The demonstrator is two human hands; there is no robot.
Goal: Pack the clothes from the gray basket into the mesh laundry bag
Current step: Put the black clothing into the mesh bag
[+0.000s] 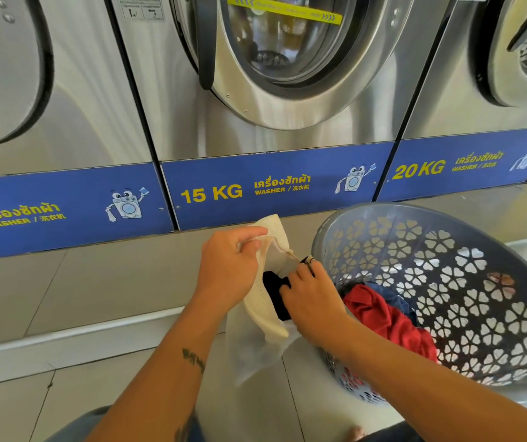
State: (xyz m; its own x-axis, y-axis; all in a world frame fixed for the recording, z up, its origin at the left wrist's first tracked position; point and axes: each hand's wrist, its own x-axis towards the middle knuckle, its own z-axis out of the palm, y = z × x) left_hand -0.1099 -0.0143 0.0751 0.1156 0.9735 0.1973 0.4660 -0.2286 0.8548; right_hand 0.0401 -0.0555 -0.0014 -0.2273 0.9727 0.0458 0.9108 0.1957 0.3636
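Note:
A white mesh laundry bag (262, 314) hangs in front of me over the tiled floor. My left hand (228, 266) grips its upper rim and holds the mouth up. My right hand (311, 301) holds a dark navy garment (274, 291) at the bag's opening, partly inside it. A drawstring with a small dark toggle (307, 260) runs from the rim to just above my right fingers. The gray basket (383, 215) stands tilted to the right, with a red garment (389, 320) and a blue one (392, 296) inside.
A row of steel washers fills the background; the middle one, marked 15 KG, has its door (255, 68) swung open. Blue panels run along their bases. Pale floor tiles with a low step (64, 336) lie on the left.

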